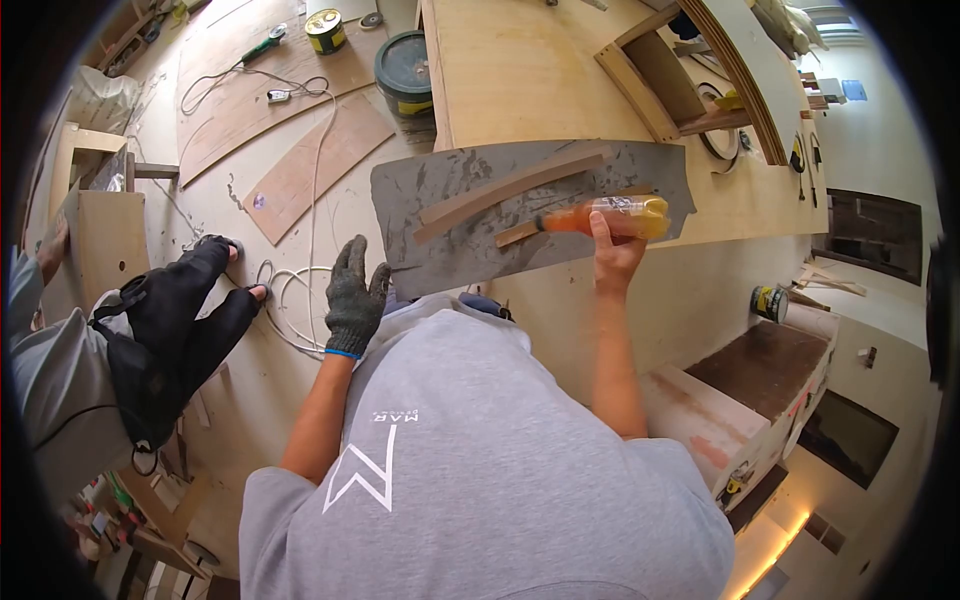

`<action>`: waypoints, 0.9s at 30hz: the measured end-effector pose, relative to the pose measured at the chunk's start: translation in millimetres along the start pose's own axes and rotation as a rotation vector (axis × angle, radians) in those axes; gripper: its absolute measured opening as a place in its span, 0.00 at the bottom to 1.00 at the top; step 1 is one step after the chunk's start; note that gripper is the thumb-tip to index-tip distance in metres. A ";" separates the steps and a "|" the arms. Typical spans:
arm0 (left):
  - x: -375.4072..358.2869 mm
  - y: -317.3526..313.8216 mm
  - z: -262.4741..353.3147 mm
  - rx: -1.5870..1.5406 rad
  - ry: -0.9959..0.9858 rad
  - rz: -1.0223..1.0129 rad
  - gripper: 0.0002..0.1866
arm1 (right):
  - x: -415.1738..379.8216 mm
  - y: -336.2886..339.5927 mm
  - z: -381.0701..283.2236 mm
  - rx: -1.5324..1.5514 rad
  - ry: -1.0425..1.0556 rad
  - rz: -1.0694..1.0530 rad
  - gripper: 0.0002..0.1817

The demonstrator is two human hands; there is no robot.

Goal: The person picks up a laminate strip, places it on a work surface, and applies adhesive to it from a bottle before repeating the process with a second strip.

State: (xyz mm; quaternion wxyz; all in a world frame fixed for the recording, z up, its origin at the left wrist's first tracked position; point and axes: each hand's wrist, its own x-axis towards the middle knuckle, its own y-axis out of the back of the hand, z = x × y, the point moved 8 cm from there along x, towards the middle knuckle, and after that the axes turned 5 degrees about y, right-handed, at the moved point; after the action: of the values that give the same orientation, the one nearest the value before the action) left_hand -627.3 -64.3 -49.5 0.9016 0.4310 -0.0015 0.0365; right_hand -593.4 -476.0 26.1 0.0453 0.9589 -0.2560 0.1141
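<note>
My right hand (615, 252), bare, is wrapped round a clear bottle (620, 218) with orange-yellow contents. The bottle lies nearly level, its dark nozzle pointing left over a short wood strip (517, 235). Under it is a grey, stained sheet (450, 190) at the edge of the plywood bench. A longer brown strip (510, 190) rests on the same sheet. My left hand (354, 300), in a dark glove with a blue cuff, is raised beside the sheet's left end, its fingers apart and nothing in them.
Another person (150, 350) in dark trousers is at the left near a wooden box (112, 235). A lidded bucket (404, 75) stands left of the bench. A white cable (318, 180) runs across the floor. A wooden frame (650, 80) sits on the bench.
</note>
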 end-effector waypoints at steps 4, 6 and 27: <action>-15.8 -42.8 -15.5 -0.380 0.379 -0.291 0.28 | -4.5 -16.8 -18.8 -0.130 0.034 -0.088 0.08; -19.4 -56.0 -8.4 -0.670 0.387 -0.369 0.27 | -22.1 -42.8 -18.3 -0.098 0.029 -0.180 0.07; -22.9 -70.9 -29.0 -0.686 0.406 -0.303 0.26 | -15.0 -16.2 -16.2 -0.096 0.024 -0.149 0.05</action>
State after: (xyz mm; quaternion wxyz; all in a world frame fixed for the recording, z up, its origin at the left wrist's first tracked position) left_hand -646.2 -87.6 -123.6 0.9699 0.0854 0.2275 -0.0147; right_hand -601.1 -452.4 37.8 0.1026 0.9706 -0.1883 0.1095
